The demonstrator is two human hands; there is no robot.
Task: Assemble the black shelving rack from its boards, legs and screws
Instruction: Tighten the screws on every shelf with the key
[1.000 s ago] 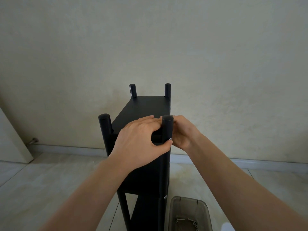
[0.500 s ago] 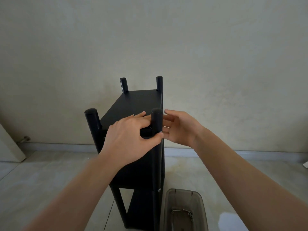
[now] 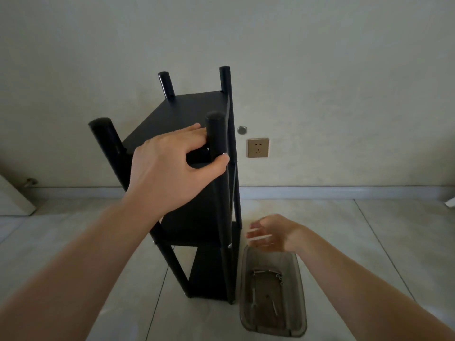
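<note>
The black shelving rack stands upright on the tiled floor with its round legs sticking up past the top board. My left hand grips the near right leg just below its top, thumb in front and fingers behind. My right hand hovers low to the right of the rack, above the far end of a clear plastic tray; it is blurred, fingers spread and holding nothing. Several screws lie in the tray.
The rack stands close to a pale wall with a skirting board. A gold wall socket and a small round fitting are on the wall right of the rack. A door edge shows at far left.
My right hand has left the near right leg and dropped down to above the tray. My left hand keeps its grip on that leg. The view has tilted down.
</note>
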